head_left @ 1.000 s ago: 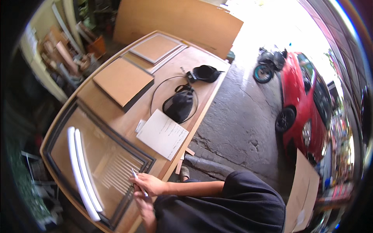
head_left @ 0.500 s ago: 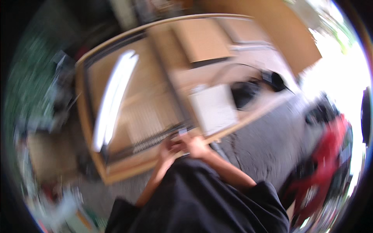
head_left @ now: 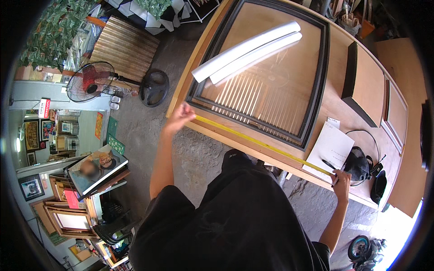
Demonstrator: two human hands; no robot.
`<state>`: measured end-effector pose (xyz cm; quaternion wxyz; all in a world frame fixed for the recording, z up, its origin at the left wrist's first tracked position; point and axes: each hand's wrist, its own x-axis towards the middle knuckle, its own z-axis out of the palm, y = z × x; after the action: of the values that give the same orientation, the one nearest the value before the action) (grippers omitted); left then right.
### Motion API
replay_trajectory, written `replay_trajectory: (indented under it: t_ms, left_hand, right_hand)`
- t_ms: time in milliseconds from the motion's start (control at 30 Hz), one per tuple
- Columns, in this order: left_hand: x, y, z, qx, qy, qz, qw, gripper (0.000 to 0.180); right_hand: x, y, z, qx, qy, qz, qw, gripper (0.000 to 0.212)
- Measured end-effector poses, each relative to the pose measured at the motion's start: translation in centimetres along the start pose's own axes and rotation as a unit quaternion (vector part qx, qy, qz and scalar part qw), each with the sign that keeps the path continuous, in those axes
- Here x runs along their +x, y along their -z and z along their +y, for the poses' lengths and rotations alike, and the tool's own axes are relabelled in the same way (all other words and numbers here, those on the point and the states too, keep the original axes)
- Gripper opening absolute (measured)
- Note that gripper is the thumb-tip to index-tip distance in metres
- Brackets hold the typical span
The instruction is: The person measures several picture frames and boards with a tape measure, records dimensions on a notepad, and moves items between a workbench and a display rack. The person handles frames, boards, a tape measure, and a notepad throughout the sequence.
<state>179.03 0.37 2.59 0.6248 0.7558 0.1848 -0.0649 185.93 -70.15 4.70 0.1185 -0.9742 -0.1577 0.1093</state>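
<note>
A yellow tape measure (head_left: pixel 253 140) is stretched along the near edge of the wooden table (head_left: pixel 216 129), in front of a black picture frame (head_left: pixel 312 122) with a clear pane. My left hand (head_left: pixel 181 117) pinches the tape's free end by the table's left corner. At the other end, my right hand (head_left: pixel 342 181) is closed around the tape's case, which the fingers mostly hide. A black pen (head_left: pixel 328 164) lies close to those fingers, over a white sheet of paper (head_left: pixel 332 143); I cannot tell whether they touch it. Two long white rolls (head_left: pixel 253 49) rest across the frame.
A black cap (head_left: pixel 358 165) and a cable lie at the table's right end. Behind them is a deep box-like panel (head_left: pixel 367 86). A standing fan (head_left: pixel 92 86) is on the floor at left, above stacked picture frames (head_left: pixel 72 219). A motorcycle (head_left: pixel 367 250) stands at lower right.
My hands were close together at the table's near edge; now they are far apart, with the tape drawn out between them. The view has turned and sharpened.
</note>
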Motion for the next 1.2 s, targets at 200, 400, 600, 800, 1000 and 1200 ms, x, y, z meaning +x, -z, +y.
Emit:
replay_trajectory:
  t_ms: [200,400,600,800,1000,1200]
  left_hand:
    - [6.1,4.8,-2.4,0.105,-0.005,0.013,0.994,0.033]
    - [8.7,4.1,-3.1,0.259,-0.032,0.050,0.964,0.028]
    - [8.7,4.2,-3.9,0.366,-0.069,0.043,0.927,0.015]
    - [9.7,4.2,-2.9,0.435,-0.094,-0.014,0.896,0.021]
    - [10.0,2.9,-1.0,0.439,-0.047,-0.020,0.897,0.037]
    - [10.2,3.5,-2.0,0.486,-0.040,-0.006,0.873,0.031]
  right_hand:
    - [2.6,-2.4,1.2,-0.028,0.032,0.052,0.998,0.009]
    - [4.1,-2.3,-0.1,-0.046,0.017,0.041,0.998,0.009]
    - [5.2,-3.1,-0.5,-0.044,0.008,-0.014,0.999,0.008]
    - [6.7,-3.5,-1.2,-0.042,-0.025,-0.036,0.998,0.011]
    - [7.7,-3.9,-2.8,-0.126,-0.033,-0.035,0.991,0.006]
    - [7.4,-4.5,-2.8,-0.128,-0.039,-0.022,0.991,0.008]
